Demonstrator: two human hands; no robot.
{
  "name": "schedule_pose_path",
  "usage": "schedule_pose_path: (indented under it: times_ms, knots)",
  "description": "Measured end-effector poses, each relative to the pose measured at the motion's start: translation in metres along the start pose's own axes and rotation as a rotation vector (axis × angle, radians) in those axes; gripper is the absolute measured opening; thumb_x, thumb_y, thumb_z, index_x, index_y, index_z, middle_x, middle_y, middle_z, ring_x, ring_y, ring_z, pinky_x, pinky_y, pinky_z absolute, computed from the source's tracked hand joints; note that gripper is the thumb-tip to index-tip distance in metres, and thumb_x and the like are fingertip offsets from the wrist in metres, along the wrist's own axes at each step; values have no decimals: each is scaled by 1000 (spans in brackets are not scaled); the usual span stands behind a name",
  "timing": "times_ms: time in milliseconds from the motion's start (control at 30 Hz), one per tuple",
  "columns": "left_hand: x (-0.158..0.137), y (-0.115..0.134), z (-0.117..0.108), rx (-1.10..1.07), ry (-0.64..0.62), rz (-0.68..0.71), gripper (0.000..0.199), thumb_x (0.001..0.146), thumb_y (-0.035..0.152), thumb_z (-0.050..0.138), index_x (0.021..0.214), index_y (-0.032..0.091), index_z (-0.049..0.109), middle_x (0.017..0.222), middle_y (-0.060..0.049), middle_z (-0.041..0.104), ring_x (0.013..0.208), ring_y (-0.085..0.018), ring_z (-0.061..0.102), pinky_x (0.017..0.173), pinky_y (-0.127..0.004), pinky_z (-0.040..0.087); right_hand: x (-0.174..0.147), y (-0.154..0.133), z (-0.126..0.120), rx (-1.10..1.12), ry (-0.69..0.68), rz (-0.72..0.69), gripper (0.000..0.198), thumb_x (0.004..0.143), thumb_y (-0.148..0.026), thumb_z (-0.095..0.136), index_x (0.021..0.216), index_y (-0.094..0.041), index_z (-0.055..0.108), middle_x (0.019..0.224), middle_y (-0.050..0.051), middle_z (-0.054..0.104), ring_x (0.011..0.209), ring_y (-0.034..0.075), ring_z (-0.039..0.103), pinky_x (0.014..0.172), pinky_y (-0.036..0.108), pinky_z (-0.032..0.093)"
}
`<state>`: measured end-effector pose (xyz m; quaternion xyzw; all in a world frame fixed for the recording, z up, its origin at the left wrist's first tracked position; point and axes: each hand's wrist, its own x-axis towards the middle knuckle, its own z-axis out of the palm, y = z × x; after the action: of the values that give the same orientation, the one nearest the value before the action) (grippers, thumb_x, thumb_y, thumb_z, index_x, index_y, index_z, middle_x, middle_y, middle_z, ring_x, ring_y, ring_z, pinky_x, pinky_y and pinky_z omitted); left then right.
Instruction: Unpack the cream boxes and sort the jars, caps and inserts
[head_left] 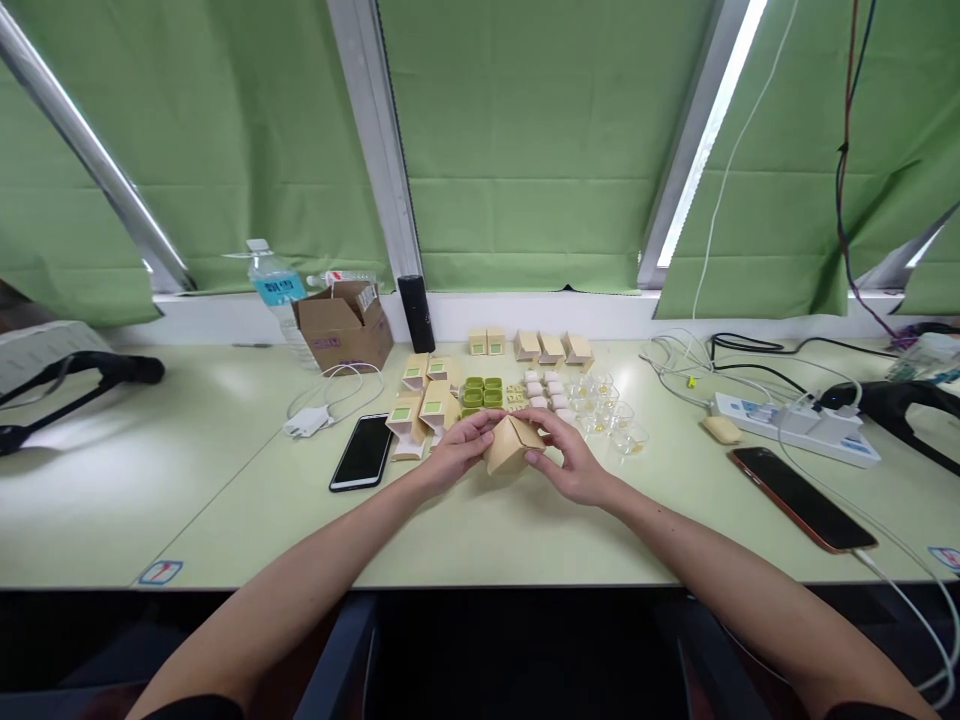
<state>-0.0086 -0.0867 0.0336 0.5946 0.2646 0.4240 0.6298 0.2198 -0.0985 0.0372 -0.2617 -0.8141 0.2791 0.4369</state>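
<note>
Between my two hands is a small tan cardboard box (508,450), tilted just above the table. My left hand (465,443) grips its left side, and my right hand (568,458) has its thumb and fingers on the right side. Just beyond the hands stand green cups (482,391), small yellowish pieces (514,396), pale pink pieces (553,388) and clear cups (606,408). Left of the box, several tan cartons with green windows (439,408) stand close together. More tan cartons (551,348) are in a row at the back.
A phone (361,453) and a white charger (307,421) lie to the left. Behind them are an open cardboard box (343,330), a water bottle (279,290) and a black cylinder (416,313). On the right lie a power strip (795,428), cables and another phone (801,498).
</note>
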Motion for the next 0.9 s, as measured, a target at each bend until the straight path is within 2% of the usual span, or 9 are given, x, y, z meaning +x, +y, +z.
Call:
schedule_pose_path:
  times_ms: [133,200,300,400,567,767,900]
  knots:
    - [-1,-1,3,24,29,-17,54,87,54,73,133,27,64,130,-9,68,111,-25,66,86,-31,52,-2,2,2,55,76,58,41,96,-44,63,133,-28,58,129,12,64,107,23,64,82,38,61]
    - [-3,0,5,87,20,22,55,90,55,68,138,29,59,132,-10,67,114,-27,65,89,-34,52,-2,2,3,72,110,81,41,93,-44,68,130,-27,60,128,12,65,106,23,64,81,37,61]
    - [-8,6,9,326,37,162,53,93,53,66,139,28,58,139,-11,62,124,-29,59,100,-39,49,-2,0,4,53,152,97,39,90,-42,70,126,-26,61,124,11,66,100,22,65,74,34,61]
    - [-12,9,15,583,72,248,58,89,44,72,141,28,54,141,-11,60,127,-29,56,107,-42,44,-2,-2,3,2,168,105,36,89,-39,71,121,-25,61,119,10,68,92,20,65,69,32,60]
    - [-12,2,22,727,135,215,71,82,34,79,145,28,48,132,-10,63,116,-27,61,103,-43,47,0,-2,1,-58,103,116,31,89,-40,68,116,-24,62,114,9,70,85,19,64,63,30,58]
    - [-11,-7,19,749,117,166,72,82,31,77,146,28,44,127,-10,65,120,-30,61,103,-46,47,0,2,-1,-123,62,161,33,90,-41,67,118,-23,62,108,9,72,81,19,66,62,30,56]
    - [-11,-8,17,769,115,146,71,83,34,76,146,28,44,129,-11,65,122,-32,61,105,-49,47,-2,4,-3,-233,50,125,33,94,-36,64,124,-24,58,100,6,77,76,18,69,63,30,55]
